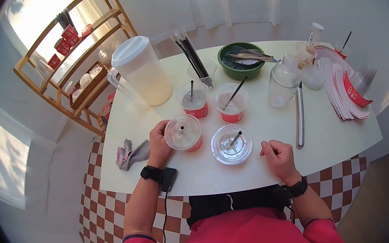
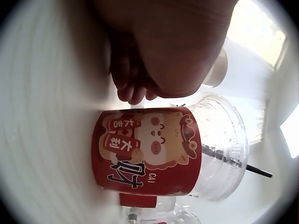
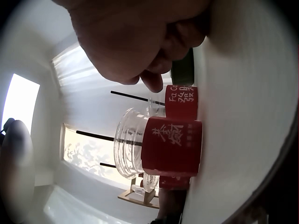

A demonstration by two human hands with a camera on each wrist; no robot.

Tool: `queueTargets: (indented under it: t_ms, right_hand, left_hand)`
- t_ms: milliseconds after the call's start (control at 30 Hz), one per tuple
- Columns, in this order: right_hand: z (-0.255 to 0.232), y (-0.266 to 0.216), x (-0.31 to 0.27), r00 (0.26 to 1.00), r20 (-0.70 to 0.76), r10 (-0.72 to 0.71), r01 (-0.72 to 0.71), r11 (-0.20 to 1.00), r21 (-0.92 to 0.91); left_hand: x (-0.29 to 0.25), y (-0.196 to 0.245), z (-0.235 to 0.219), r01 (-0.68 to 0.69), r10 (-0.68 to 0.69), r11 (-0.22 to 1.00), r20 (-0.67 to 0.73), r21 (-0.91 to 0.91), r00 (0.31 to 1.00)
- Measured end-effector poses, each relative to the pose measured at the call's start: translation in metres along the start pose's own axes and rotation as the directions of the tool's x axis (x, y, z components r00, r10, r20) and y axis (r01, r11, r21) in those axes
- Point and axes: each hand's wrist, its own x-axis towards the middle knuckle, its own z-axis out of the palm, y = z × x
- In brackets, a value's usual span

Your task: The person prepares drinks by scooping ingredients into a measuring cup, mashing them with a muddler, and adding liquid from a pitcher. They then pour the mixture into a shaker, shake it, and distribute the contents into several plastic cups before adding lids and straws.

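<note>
Four lidded clear cups in red sleeves, each with a black straw, stand in two rows on the table. My left hand (image 1: 158, 140) rests on the tabletop against the left side of the front-left cup (image 1: 184, 135). Seen from the left wrist, its loosely curled fingers (image 2: 136, 94) are right beside the sleeve, not wrapped round it. To the right of the front-right cup (image 1: 220, 151) lies my right hand (image 1: 279, 158), loosely curled with nothing in it. Behind are the back-left cup (image 1: 197, 111) and back-right cup (image 1: 232, 117).
A white-lidded pitcher (image 1: 144, 74), a holder of black straws (image 1: 194, 61), a green bowl of utensils (image 1: 238, 72) and a glass jar (image 1: 281, 86) stand farther back. At right lie a metal rod (image 1: 300, 117) and paper sleeves (image 1: 341, 91); a grey cloth (image 1: 132, 154) is front left.
</note>
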Motion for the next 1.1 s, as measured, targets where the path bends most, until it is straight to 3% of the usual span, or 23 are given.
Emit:
queueTargets:
  t_ms: [100,500,833,1033,1100]
  right_hand:
    - [0.0,-0.002,0.001,0.999,0.026,-0.023,0.025,0.999,-0.046]
    - [-0.001,-0.004,0.0,0.999,0.048,-0.017,0.021,0.996,-0.083]
    - [0.002,0.001,0.001,0.997,0.046,-0.061,0.066,0.992,-0.105]
    - [0.002,-0.001,0.001,0.999,0.037,-0.038,0.042,0.993,-0.111]
    - [0.003,0.003,0.0,0.996,0.008,-0.094,0.095,0.992,-0.081]
  left_hand:
    - [0.0,0.001,0.0,-0.018,0.019,0.997,-0.024,0.075,1.0]
    - [-0.001,-0.006,0.004,-0.042,0.046,0.998,-0.086,0.045,0.995]
    - [-0.005,0.007,0.004,0.104,-0.162,0.954,-0.192,-0.281,0.968]
    - [-0.005,0.004,0.0,0.1,-0.152,0.959,-0.184,-0.265,0.971]
    - [-0.005,0.006,0.002,0.075,-0.164,0.927,-0.217,-0.368,0.962]
